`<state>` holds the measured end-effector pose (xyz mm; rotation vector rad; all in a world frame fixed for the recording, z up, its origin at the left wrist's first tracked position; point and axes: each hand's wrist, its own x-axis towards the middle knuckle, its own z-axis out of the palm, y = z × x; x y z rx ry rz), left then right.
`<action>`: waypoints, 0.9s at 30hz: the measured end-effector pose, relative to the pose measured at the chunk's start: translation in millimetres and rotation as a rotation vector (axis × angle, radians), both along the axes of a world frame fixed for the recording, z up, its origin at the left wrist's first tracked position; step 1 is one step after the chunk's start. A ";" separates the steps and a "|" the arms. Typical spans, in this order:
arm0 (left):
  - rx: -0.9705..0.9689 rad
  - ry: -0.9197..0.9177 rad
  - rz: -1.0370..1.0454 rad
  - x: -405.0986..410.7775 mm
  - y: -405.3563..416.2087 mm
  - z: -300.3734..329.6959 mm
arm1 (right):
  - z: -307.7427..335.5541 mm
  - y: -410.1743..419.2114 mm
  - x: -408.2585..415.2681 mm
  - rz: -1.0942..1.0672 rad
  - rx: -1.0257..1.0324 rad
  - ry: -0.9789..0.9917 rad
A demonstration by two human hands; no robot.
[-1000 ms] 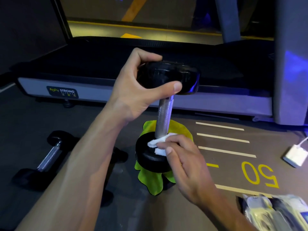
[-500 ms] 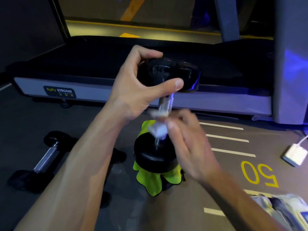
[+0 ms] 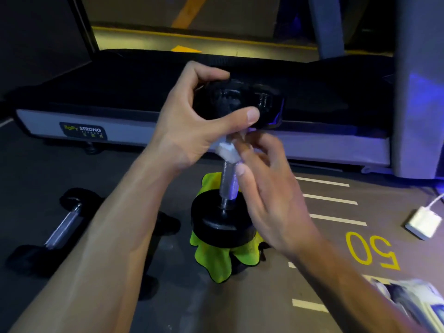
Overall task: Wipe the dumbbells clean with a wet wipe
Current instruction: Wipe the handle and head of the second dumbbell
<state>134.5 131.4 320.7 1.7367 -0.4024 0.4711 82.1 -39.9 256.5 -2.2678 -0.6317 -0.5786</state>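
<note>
Upright dumbbell (image 3: 230, 181) on yellow-green cloth (image 3: 216, 258), upper head gripped by left hand (image 3: 192, 131), white wet wipe (image 3: 227, 151) pinched around handle top by right hand (image 3: 269, 195).

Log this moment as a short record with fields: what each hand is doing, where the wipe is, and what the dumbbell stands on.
left hand: grips the top head of the upright dumbbell
right hand: pinches the wet wipe
wipe position: on the handle, just under the top head
dumbbell base: on a yellow-green cloth
also on floor: second dumbbell lying at left
</note>
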 end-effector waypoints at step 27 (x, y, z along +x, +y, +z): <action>-0.067 -0.009 -0.075 -6.4 7.2 -3.6 | -34.3 20.7 -36.1 -0.029 -0.241 0.110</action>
